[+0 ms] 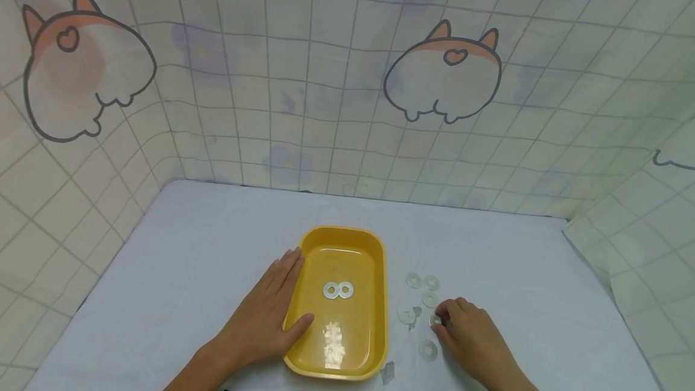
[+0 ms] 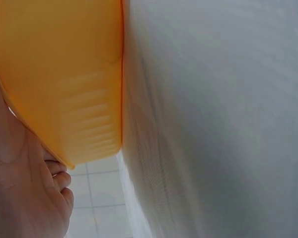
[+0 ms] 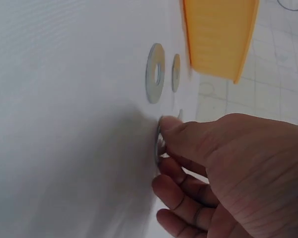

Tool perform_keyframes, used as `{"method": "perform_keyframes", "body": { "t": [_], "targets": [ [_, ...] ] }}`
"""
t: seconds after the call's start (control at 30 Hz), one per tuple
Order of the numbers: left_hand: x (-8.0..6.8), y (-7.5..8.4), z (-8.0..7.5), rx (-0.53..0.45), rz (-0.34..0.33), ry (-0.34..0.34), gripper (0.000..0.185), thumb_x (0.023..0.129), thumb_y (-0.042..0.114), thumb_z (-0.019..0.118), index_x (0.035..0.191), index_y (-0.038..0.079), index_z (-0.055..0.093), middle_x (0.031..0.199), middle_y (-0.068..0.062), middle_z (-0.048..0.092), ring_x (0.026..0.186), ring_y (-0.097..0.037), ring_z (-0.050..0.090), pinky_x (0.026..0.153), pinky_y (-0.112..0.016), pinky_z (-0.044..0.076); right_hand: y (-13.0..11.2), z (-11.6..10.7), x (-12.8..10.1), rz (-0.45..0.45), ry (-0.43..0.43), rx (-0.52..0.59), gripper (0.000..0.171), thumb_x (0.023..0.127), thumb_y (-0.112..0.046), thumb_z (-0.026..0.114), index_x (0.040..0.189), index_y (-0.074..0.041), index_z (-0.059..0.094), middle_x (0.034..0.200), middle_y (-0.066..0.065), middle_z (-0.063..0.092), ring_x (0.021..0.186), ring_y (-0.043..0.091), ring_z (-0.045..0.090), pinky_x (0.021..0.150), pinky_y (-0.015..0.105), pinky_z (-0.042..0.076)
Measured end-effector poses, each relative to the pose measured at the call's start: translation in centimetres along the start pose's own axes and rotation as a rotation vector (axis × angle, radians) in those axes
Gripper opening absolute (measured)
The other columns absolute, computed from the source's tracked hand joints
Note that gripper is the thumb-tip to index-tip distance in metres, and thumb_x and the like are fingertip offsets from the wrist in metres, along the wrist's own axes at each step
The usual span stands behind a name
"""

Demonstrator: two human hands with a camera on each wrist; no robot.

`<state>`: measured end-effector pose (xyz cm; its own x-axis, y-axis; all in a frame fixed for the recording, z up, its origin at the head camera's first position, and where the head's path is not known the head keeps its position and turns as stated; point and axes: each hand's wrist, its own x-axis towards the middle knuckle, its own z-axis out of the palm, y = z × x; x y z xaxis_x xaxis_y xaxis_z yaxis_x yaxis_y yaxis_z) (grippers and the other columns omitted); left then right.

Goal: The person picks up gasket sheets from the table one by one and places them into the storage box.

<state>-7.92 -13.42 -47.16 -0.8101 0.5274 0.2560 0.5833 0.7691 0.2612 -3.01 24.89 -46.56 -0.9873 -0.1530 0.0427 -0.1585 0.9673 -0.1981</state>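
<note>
My left hand [image 1: 265, 312] rests along the left rim of a yellow tray [image 1: 380, 312], its fingers straight and the thumb reaching over the edge. Inside the tray lie two flat metal washers, a left washer [image 1: 326, 290] and a right washer [image 1: 350, 290], side by side. To the right of the tray, my right hand [image 1: 472, 333] pinches a washer [image 3: 158, 144] between thumb and fingertips, close against the white tabletop. In the right wrist view, a large loose washer [image 3: 152, 84] and another washer [image 3: 176, 74] lie near the thumb.
Several more washers [image 1: 414, 280] lie on the white cloth [image 1: 516, 270] between tray and right hand. Small grey patches [image 1: 388, 373] mark the cloth beside the tray. A curtain-like wall [image 1: 304, 107] with a grid and animal drawings surrounds the table at the back and sides.
</note>
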Motion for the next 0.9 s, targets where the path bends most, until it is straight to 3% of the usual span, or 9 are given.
{"method": "perform_keyframes", "body": {
  "t": [0.27,0.53,0.73,0.9],
  "targets": [
    [0.0,-0.1,0.1,0.016,0.021,0.025,0.096,0.098,0.051,0.065,0.165,-0.005,0.025,0.175,-0.018,0.027,0.163,-0.034,0.029,0.136,-0.023,-0.008,-0.7,-0.5,0.3,0.01,-0.029,-0.045,0.02,0.085,-0.018,0.087,0.099,-0.012,0.074,0.092,0.0,0.07,0.085,0.015,0.064,0.082,0.043,0.059],
    [0.1,-0.2,0.2,0.023,0.034,0.035,0.097,0.098,0.05,0.066,0.165,-0.006,0.025,0.175,-0.019,0.027,0.162,-0.034,0.03,0.137,-0.024,-0.008,-0.9,-0.8,0.0,0.052,-0.05,-0.061,0.02,0.086,-0.02,0.086,0.097,-0.013,0.071,0.088,-0.002,0.066,0.079,0.013,0.057,0.074,0.037,0.052],
    [0.1,-0.1,0.2,0.02,0.032,0.034,0.097,0.098,0.05,0.066,0.165,-0.005,0.023,0.175,-0.019,0.027,0.163,-0.034,0.03,0.137,-0.024,-0.007,-1.1,-0.7,-0.1,0.028,-0.027,-0.102,0.022,0.087,-0.02,0.085,0.097,-0.012,0.067,0.086,-0.002,0.062,0.079,0.013,0.055,0.072,0.036,0.051],
    [0.1,-0.1,0.2,0.018,0.027,0.028,0.097,0.098,0.051,0.065,0.165,-0.005,0.023,0.175,-0.019,0.026,0.163,-0.034,0.03,0.136,-0.023,-0.008,-2.0,-1.3,0.2,0.002,-0.075,-0.181,0.019,0.089,-0.017,0.082,0.092,-0.011,0.064,0.079,-0.003,0.056,0.074,0.013,0.05,0.07,0.034,0.048]
  ]
}}
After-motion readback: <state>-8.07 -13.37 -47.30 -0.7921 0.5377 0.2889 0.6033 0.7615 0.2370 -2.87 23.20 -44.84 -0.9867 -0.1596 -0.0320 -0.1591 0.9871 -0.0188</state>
